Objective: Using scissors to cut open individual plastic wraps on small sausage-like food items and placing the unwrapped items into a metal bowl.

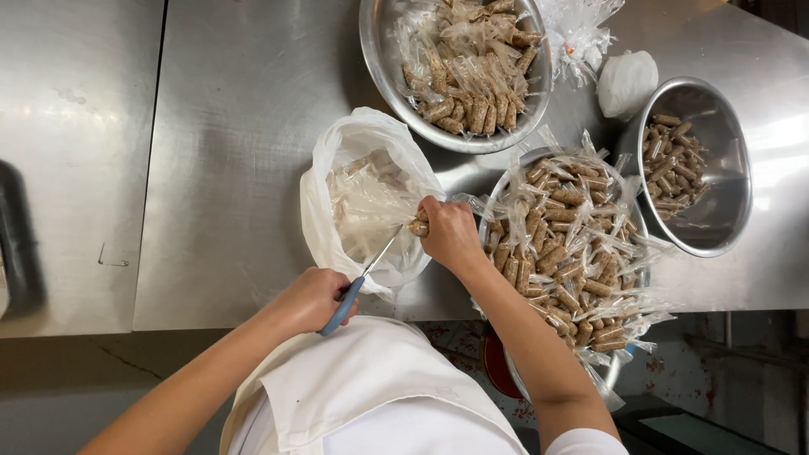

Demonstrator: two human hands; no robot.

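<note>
Item: one small wrapped brown roll (419, 226), pinched in the closed right hand (451, 234) over the open white bag (362, 198) on the steel counter (244, 101); blue-handled scissors (364, 278) gripped in the closed left hand (313, 297), blades at the roll's clear wrapper. Hazards, as judged: the blade tips lie close to the right fingertips and could nick them if the cut runs long. A loosened pinch could drop the roll into the bag among the plastic scraps, rather than the nearby bowl of wrapped rolls (573, 244).
</note>
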